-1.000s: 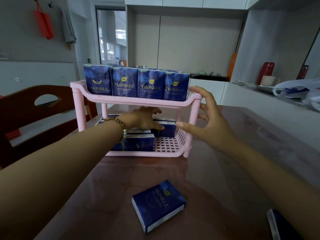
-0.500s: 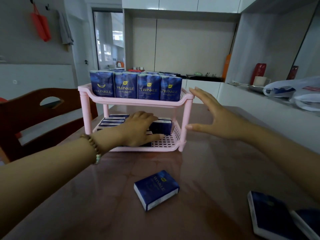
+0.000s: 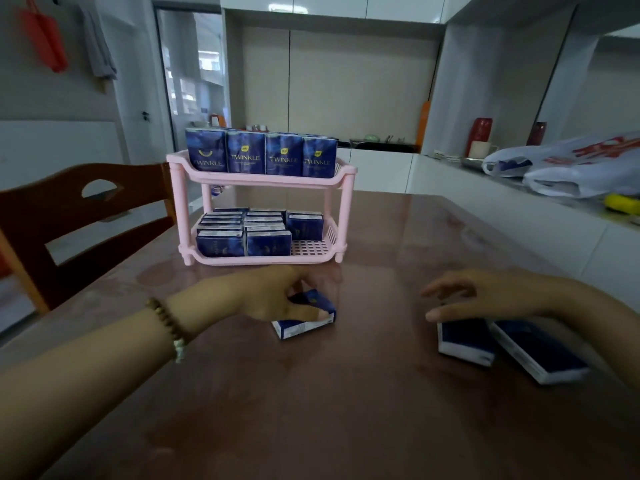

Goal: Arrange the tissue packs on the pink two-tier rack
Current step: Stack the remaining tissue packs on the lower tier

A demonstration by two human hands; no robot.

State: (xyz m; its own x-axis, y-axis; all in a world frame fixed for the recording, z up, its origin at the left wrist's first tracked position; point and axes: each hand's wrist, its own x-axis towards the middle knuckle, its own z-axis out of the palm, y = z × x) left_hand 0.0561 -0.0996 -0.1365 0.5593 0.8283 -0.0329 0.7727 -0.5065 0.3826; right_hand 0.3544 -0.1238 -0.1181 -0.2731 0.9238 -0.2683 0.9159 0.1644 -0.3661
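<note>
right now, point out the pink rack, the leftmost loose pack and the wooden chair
pink rack (image 3: 263, 181): head view, top tier's front rim
leftmost loose pack (image 3: 304, 328): head view, white front edge
wooden chair (image 3: 52, 209): head view, backrest

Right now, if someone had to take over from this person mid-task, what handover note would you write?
Left hand grips a loose pack lying on the table.
Right hand is open, fingers relaxed over a second pack; contact unclear. A third pack lies beside it.
Done: the pink rack has an upper front row of four upright packs. The lower tier has rows at left and middle plus a right rear pack.
Left: three table packs; the lower tier's front right is bare.
</note>
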